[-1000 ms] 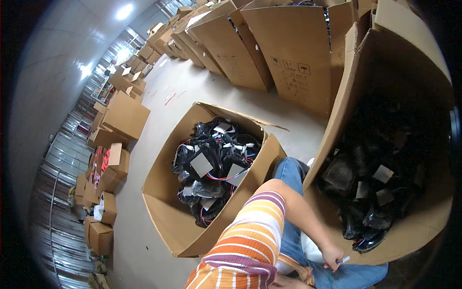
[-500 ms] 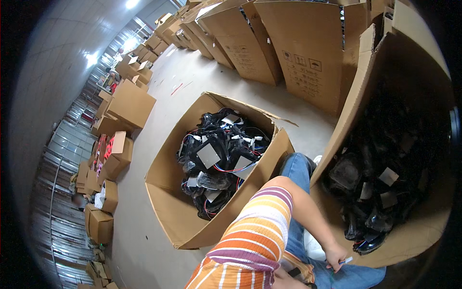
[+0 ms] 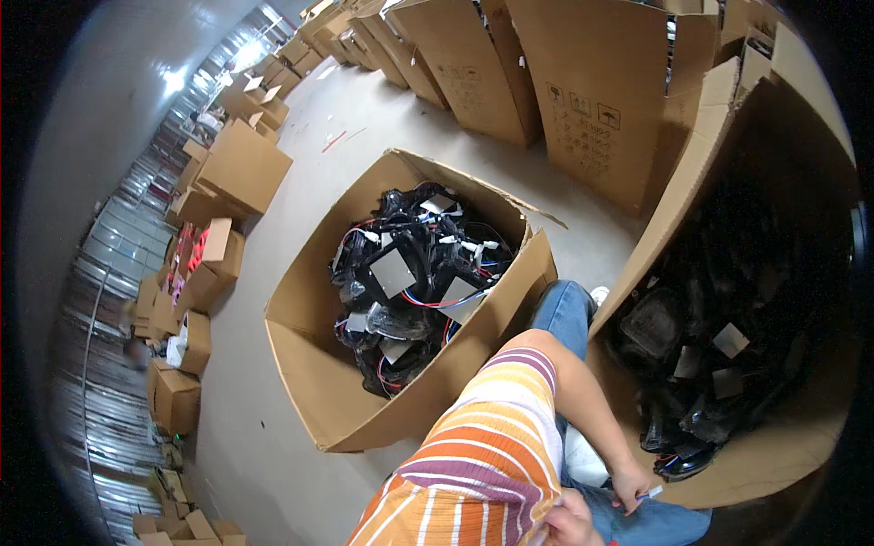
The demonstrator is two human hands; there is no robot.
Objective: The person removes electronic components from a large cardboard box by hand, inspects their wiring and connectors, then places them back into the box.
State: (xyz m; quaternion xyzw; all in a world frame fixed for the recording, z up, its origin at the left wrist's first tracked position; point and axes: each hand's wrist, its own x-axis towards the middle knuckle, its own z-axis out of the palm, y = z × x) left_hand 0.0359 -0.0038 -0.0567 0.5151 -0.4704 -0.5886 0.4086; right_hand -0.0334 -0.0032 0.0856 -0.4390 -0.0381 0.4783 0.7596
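My left hand (image 3: 630, 485) is over my jeans at the lower right, its fingers closed on a small white connector (image 3: 654, 492) with a bluish part. My right hand (image 3: 574, 520) is at the lower edge, close to the front of my striped shirt (image 3: 482, 455). Its fingers are curled in a pinch beside the shirt cloth, and whatever they hold is hidden. A bit of red shows below that hand. Left of my legs stands an open cardboard box (image 3: 305, 382) with black bagged wire harnesses (image 3: 401, 318), white plugs and grey square pieces.
A large open carton (image 3: 628, 282) on my right holds more black bagged parts (image 3: 692, 364) and pale squares. Tall cartons (image 3: 592, 91) line the far side. More boxes (image 3: 244, 164) stand along the metal wall on the left, some with red and pink things. Grey floor (image 3: 246, 364) lies between.
My right hand has come up into view beside the shirt. My left hand stays nearly in place with the white connector. The view has tilted slightly.
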